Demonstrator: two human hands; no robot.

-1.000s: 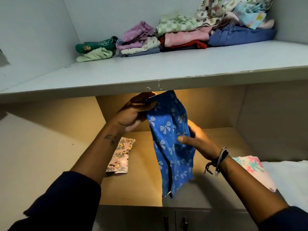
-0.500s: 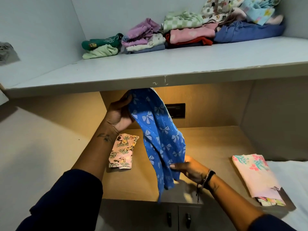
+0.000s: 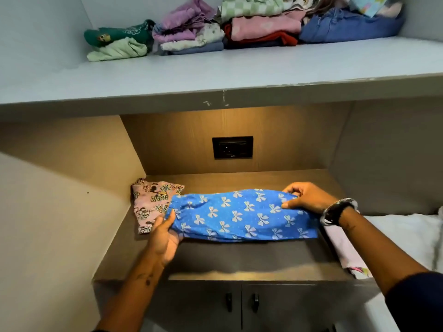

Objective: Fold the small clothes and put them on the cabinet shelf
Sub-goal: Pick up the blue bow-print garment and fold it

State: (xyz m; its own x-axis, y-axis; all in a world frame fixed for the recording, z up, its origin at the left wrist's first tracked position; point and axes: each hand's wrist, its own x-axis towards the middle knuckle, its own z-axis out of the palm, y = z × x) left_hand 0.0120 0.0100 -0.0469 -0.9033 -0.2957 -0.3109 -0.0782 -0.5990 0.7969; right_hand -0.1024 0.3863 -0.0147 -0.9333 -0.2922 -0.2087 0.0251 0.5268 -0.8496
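Blue bow-print cotton garment (image 3: 242, 214) pinched at left end by left hand (image 3: 165, 238), at right end by right hand (image 3: 304, 197); stretched flat on lower wooden shelf (image 3: 251, 257), likely for folding.

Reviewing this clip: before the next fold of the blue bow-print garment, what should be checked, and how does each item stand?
1. Blue bow-print garment laid out on the wooden counter: ok.
2. Left hand grips its left end: ok.
3. Right hand pinches its right end: ok.
4. Clear of the pink cartoon-print garment: not ok, edges overlap.
5. Fabric smooth: cannot tell.
6. Free space on the grey upper shelf: ok.
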